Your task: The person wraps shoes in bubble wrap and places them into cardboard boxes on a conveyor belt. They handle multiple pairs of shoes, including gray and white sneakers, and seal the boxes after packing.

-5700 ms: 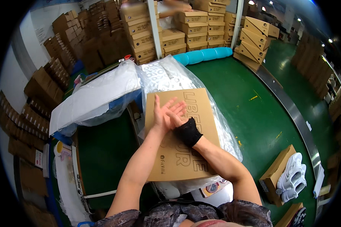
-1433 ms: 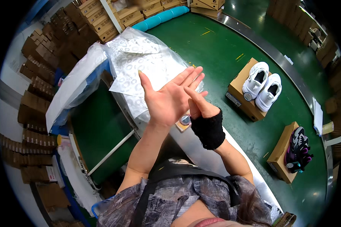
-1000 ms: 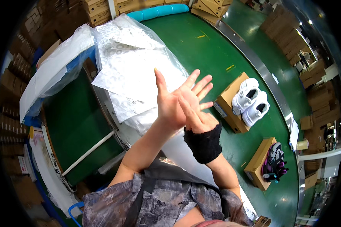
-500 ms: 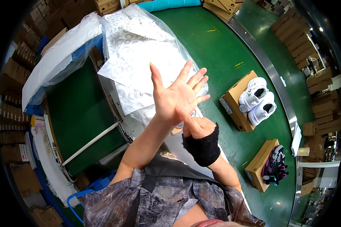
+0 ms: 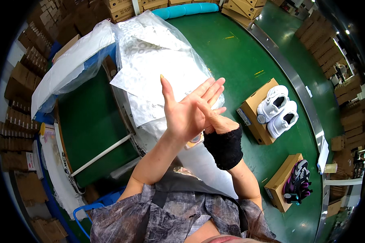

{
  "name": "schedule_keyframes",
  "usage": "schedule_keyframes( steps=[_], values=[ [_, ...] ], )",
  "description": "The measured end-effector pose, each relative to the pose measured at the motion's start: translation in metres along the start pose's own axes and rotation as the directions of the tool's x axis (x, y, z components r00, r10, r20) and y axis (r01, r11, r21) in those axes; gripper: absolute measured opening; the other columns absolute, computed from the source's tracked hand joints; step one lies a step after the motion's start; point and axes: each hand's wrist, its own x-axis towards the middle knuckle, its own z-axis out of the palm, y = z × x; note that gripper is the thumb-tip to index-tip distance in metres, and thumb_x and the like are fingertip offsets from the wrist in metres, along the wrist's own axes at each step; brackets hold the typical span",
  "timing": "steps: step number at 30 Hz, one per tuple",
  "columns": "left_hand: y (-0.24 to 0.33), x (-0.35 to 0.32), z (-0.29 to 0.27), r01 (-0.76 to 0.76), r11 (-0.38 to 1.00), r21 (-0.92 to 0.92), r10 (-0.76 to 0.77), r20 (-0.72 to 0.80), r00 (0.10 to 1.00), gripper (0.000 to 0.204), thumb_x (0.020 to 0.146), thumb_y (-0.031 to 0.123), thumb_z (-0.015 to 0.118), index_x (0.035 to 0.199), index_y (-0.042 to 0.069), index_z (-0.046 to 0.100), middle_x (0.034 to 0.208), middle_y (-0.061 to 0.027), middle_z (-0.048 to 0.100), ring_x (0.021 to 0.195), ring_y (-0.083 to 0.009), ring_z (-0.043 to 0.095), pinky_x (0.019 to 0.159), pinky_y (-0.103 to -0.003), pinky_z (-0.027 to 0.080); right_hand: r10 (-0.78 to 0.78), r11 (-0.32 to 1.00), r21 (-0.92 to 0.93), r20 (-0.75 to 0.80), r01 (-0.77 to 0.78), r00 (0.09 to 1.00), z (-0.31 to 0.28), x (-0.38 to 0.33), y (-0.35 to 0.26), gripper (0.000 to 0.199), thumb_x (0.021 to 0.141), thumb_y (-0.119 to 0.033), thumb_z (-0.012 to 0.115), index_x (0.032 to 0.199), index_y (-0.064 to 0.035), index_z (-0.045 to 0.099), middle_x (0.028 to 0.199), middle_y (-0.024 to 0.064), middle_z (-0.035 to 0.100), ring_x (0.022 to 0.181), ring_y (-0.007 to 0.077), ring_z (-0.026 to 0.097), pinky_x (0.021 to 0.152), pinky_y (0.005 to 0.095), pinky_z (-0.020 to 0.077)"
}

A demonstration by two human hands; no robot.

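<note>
— How many hands, and what do they hold?
— Two. The left hand is spread flat, fingers straight, holding nothing. The right hand, in a black knit wristband, presses against its back, empty too.
— Below them?
— A stack of crinkled white paper sheets in clear plastic.
— On the green surface?
— Two open cardboard boxes: one with white shoes, one with dark shoes.

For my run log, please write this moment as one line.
left hand: open, raised | right hand: touching left palm, empty | below: paper sheets | right: white shoes on box
</note>
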Motion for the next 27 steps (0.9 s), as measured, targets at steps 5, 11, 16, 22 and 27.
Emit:
schedule_keyframes(
  steps=[5,11,16,22,27],
  values=[
    [-0.005,0.002,0.007,-0.051,0.999,0.006,0.051,-0.061,0.997,0.120,0.066,0.085,0.028,0.136,-0.007,-0.004,0.145,-0.0211,0.000,0.136,-0.0284,0.001,0.105,-0.055,0.008,-0.041,0.988,-0.149,-0.069,0.030,0.997,-0.003,0.003,0.010,0.046,0.065,0.003,0.060,0.108,-0.0113,0.057,0.061,0.0109,0.055,0.054,0.0270,0.056,0.049,0.0348,0.0432],
    [-0.004,0.003,0.005,-0.041,0.997,0.066,0.046,-0.071,0.996,0.117,0.067,0.084,0.025,0.137,-0.006,-0.002,0.145,-0.0218,0.001,0.136,-0.0297,0.001,0.105,-0.054,0.009,0.003,0.995,-0.102,-0.019,-0.005,1.000,0.001,0.005,0.011,0.045,0.066,0.003,0.058,0.108,-0.0126,0.057,0.061,0.0104,0.055,0.052,0.0261,0.055,0.048,0.0341,0.0430],
    [-0.004,0.004,0.000,-0.049,0.996,0.069,0.055,-0.093,0.994,0.117,0.067,0.084,0.024,0.137,-0.006,0.000,0.145,-0.0230,0.002,0.135,-0.0311,0.003,0.105,-0.055,0.009,-0.006,0.997,-0.079,-0.034,0.003,0.999,-0.003,0.005,0.001,0.045,0.071,0.007,0.053,0.109,-0.0147,0.061,0.056,0.0092,0.046,0.047,0.0169,0.045,0.050,0.0246,0.0407],
    [-0.003,0.005,0.003,-0.070,0.996,0.049,0.075,-0.110,0.991,0.116,0.068,0.083,0.028,0.137,-0.006,0.001,0.144,-0.0237,0.002,0.135,-0.0318,0.003,0.104,-0.056,0.009,-0.014,0.996,-0.094,-0.058,0.009,0.998,-0.002,0.003,0.013,0.044,0.068,0.004,0.054,0.109,-0.0136,0.058,0.060,0.0112,0.054,0.052,0.0266,0.054,0.048,0.0351,0.0428],
    [-0.002,0.006,0.003,-0.060,0.994,0.095,0.068,-0.084,0.994,0.116,0.068,0.083,0.027,0.137,-0.005,-0.001,0.143,-0.0275,0.002,0.135,-0.0352,0.004,0.104,-0.057,0.009,0.026,1.000,0.004,0.007,-0.026,1.000,-0.001,-0.004,0.001,0.038,0.073,0.007,0.054,0.105,-0.0131,0.062,0.055,0.0099,0.047,0.048,0.0170,0.048,0.049,0.0254,0.0406]
  ],
)
